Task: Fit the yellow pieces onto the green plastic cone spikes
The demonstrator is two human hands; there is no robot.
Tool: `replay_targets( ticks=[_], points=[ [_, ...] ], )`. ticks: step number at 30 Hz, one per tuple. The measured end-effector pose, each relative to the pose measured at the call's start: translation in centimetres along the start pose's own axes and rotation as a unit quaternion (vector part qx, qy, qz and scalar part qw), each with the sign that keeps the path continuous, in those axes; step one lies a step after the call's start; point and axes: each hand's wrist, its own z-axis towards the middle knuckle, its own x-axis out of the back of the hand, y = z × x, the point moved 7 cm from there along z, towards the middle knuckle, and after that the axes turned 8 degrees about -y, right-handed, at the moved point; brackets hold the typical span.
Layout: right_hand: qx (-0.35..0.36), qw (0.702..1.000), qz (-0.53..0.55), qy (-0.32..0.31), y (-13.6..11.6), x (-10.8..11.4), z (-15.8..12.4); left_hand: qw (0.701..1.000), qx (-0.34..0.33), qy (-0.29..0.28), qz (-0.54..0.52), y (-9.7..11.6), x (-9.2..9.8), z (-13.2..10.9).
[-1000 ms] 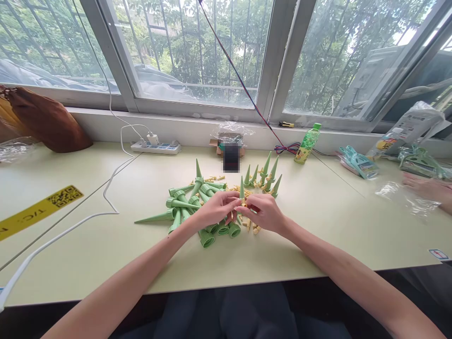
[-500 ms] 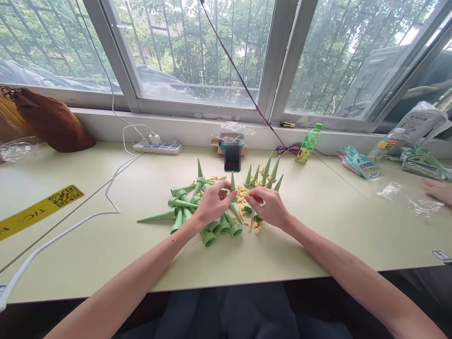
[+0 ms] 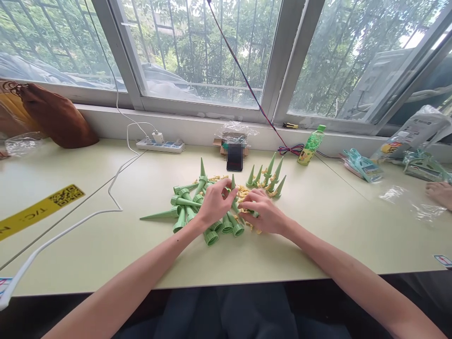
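My left hand (image 3: pixel 218 200) is closed around a green plastic watering spike (image 3: pixel 233 181), its pointed tip standing up above the fingers. Just right of it, my right hand (image 3: pixel 262 211) hovers low over a scatter of small yellow valve pieces (image 3: pixel 243 190), fingers parted; I see nothing between them. Several loose green spikes with ribbed, hollow caps (image 3: pixel 184 201) lie heaped beneath and left of my left hand. Beyond my right hand, several green spikes (image 3: pixel 271 175) stand upright, some with yellow pieces fitted near their bases.
A phone (image 3: pixel 235 157) leans on a small box at the back. Right of it stands a green drink bottle (image 3: pixel 311 145). A white power strip (image 3: pixel 160 146) with a cable lies back left. Bagged teal items (image 3: pixel 363 165) and another person's hand (image 3: pixel 438 193) are at right.
My right hand has come down and slightly left over the yellow pieces, its fingers spreading from a pinch. My left hand keeps its hold on the spike. The view has shifted slightly.
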Motion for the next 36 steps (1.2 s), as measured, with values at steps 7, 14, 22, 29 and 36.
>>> replay_targets(
  ticks=[7, 14, 22, 29, 36],
  points=[
    [0.025, 0.998, -0.017, -0.058, -0.8, -1.0, 0.2, 1.0, -0.005, -0.006, 0.009, 0.3, 0.0, 0.0],
    [0.031, 0.997, -0.031, -0.066, -1.1, -1.2, 0.1, 1.0, 0.0, -0.008, 0.006, 0.5, 0.0, 0.0],
    [0.031, 0.996, -0.031, -0.074, -1.2, -1.5, 0.1, 1.0, 0.001, -0.016, 0.009, 0.3, -0.2, 0.1],
    [0.028, 0.996, -0.03, -0.075, -1.4, -1.4, 0.2, 1.0, 0.005, -0.018, 0.022, 0.3, -0.3, 0.1],
    [0.023, 0.996, -0.026, -0.076, -1.2, -1.7, 0.1, 1.0, 0.007, -0.022, 0.019, 0.1, -0.4, 0.0]
  ],
)
